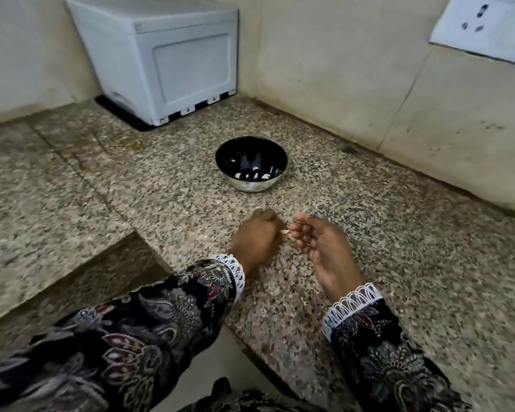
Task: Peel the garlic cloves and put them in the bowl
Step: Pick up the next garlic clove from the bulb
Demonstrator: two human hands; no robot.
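No writing is readable. Left hand (254, 236) pinches a clove (285, 231); right hand (318, 245) loosely curled, holding nothing; bowl (251, 163) beyond.

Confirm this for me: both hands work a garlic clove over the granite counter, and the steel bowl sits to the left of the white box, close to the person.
One thing is wrong. The steel bowl sits to the right of the white box and nearer the person, between the box and the hands. The head view shows it. The rest holds: the left hand and right hand work a garlic clove over the granite counter.
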